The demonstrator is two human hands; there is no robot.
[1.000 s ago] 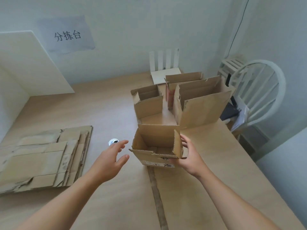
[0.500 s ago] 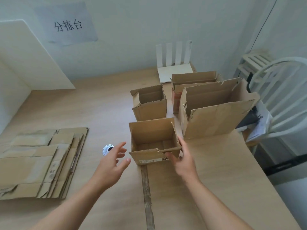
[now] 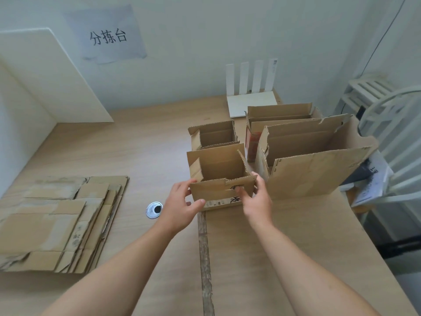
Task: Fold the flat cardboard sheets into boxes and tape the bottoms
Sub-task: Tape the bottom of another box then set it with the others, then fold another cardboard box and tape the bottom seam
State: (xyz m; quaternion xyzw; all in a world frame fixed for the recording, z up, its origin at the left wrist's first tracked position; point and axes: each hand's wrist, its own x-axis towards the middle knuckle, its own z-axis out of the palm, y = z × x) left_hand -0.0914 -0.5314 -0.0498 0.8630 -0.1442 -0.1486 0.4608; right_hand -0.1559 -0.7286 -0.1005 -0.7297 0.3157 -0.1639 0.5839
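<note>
4 boxes stand upright and open-topped on the pale wood-grain tabletop, so a good part of the job looks done. Whether their bottoms are taped cannot be told, since every base faces down, and no tape roll is in view.

The round silver cable grommet set in the tabletop serves as the landmark. Just right of it and a little beyond sits the small brown corrugated cardboard box, top flaps up, its near wall torn and carrying a printed label strip and black scrawl. The left hand grips the near-left corner, fingers curled on the side, thumb low on the front. The right hand pinches the near-right corner, thumb on the front wall, fingers behind the edge. Both grips are clamped on this box.

Farther beyond the grommet stands a second small box. Right of that are a large ragged-edged box and another box behind it. Left of the grommet lies the stack of flat, creased cardboard sheets, all left to fold. The cardboard is matte, fluted at cut edges and frayed at the corners.
</note>
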